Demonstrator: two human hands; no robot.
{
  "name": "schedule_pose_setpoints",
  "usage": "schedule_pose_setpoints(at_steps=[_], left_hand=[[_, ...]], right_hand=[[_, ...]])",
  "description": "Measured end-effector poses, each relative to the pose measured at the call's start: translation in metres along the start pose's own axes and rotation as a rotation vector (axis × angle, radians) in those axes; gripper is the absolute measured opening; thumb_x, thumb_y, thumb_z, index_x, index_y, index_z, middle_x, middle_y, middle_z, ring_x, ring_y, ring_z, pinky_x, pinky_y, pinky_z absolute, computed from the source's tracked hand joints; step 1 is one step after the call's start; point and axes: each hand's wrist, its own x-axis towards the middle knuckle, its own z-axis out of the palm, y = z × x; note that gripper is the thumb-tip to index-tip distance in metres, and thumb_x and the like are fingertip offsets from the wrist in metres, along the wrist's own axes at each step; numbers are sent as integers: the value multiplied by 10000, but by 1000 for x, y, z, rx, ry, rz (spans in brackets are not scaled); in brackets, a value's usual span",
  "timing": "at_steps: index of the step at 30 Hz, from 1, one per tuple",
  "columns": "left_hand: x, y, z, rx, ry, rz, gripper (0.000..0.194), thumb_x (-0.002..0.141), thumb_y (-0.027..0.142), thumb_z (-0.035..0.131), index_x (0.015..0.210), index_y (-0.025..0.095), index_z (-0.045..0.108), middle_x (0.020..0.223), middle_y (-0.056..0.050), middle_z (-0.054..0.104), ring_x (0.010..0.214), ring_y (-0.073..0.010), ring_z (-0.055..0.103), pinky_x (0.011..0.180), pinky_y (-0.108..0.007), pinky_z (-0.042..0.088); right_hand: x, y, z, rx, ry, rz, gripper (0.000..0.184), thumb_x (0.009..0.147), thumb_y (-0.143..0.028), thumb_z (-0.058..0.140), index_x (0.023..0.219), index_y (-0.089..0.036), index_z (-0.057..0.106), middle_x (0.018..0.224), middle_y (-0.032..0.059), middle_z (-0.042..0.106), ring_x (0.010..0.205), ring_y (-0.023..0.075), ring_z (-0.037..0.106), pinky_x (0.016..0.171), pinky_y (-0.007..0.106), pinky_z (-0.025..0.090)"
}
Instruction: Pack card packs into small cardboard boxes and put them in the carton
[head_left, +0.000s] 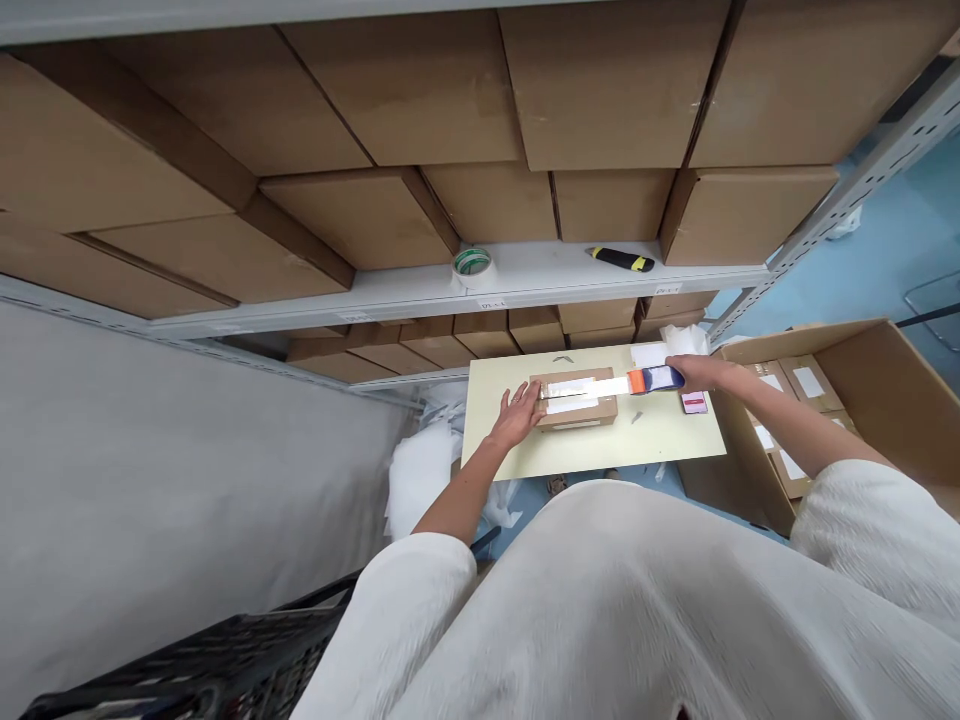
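- A steel shelving unit (450, 300) fills the top of the view. Its upper shelf holds brown cardboard cartons (390, 90), packed tightly and cut off by the frame, so they cannot be counted exactly. A lower row of cartons (480, 335) shows only in part beneath the shelf.
- To the right stands one open carton (847, 390) of smaller boxes (799, 385). At least four white labels show on them; the right forearm hides part of the contents.
- A pale yellow board (495, 450) lies below the shelf, with white packing material (420, 480) bunched beside its left edge.
- One black crate (195, 670) is cut off at the bottom left.
- One small kraft box (574, 398) sits on the board, its top crossed by a strip of clear tape (592, 387) over white paper.
- The left hand (517, 418) rests on the box's left end, its spread fingers (526, 398) released and pressing on the top.
- The right hand (701, 373) grasps one orange-and-blue tape dispenser (656, 380) just beyond the box's right end, its curled fingers (679, 372) partly hidden.
- One tape roll (472, 267) and one black-and-yellow utility knife (621, 259) lie on the shelf.
- One small pink card (694, 402) lies on the board, just below the right hand.
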Motion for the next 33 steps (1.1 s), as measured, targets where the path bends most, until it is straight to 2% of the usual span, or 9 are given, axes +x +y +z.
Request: schedule_pose_setpoints(at_steps=[5, 10, 15, 17, 20, 25, 29, 33], left_hand=[[2, -1, -1, 28, -39, -15, 785, 1057, 456, 535, 1770, 272, 262, 1804, -122, 378, 1720, -337, 232, 1394, -591, 87], [3, -2, -1, -4, -29, -33, 782, 1041, 443, 551, 1757, 255, 301, 1794, -138, 395, 1695, -364, 295, 1380, -590, 153], [2, 0, 1, -118, -28, -56, 861, 998, 447, 599, 1768, 236, 276, 1812, -137, 358, 1643, -367, 399, 1338, -513, 304], [2, 2, 3, -183, -12, -78, 903, 976, 446, 631, 1773, 236, 261, 1807, -136, 369, 1615, -362, 444, 1295, -470, 381], [2, 4, 5, -228, 13, -113, 928, 957, 433, 666, 1769, 216, 272, 1797, -156, 381, 1578, -385, 488, 1250, -466, 437], [3, 7, 7, -246, 9, -107, 929, 961, 420, 671, 1772, 218, 264, 1824, -141, 325, 1600, -402, 459, 1266, -482, 436], [3, 7, 5, -241, -19, -88, 919, 998, 444, 615, 1787, 223, 201, 1846, -121, 271, 1634, -388, 412, 1288, -498, 419], [2, 7, 4, -246, -23, -68, 926, 1008, 468, 606, 1789, 211, 182, 1840, -137, 285, 1637, -389, 402, 1285, -502, 420]], right_hand=[[-8, 15, 5, 7, 8, 33, 440, 733, -252, 865, 1105, -256, 629, 1123, 112, 764, 973, 308, 719, 735, 347, 497], [6, 5, 20, -38, -3, 86, 487, 735, -239, 872, 1164, -232, 642, 1148, 174, 761, 1008, 359, 739, 751, 379, 525], [29, -23, 35, -92, 5, 136, 547, 730, -218, 891, 1222, -220, 653, 1179, 216, 765, 1081, 409, 750, 846, 451, 572], [37, -39, 40, -119, 14, 152, 562, 728, -168, 887, 1240, -205, 659, 1207, 239, 757, 1137, 429, 738, 903, 489, 578], [47, -63, 45, -104, 64, 196, 587, 699, -93, 905, 1234, -179, 679, 1246, 280, 742, 1211, 468, 711, 973, 552, 570], [55, -92, 46, -170, 76, 256, 635, 686, -95, 925, 1271, -154, 687, 1258, 303, 740, 1225, 495, 688, 941, 616, 597], [56, -107, 46, -319, 10, 329, 678, 740, -138, 885, 1375, -90, 649, 1303, 328, 719, 1214, 494, 678, 847, 612, 640], [60, -123, 53, -406, 9, 363, 611, 812, -119, 803, 1398, -45, 647, 1324, 354, 704, 1212, 502, 677, 836, 644, 638]])
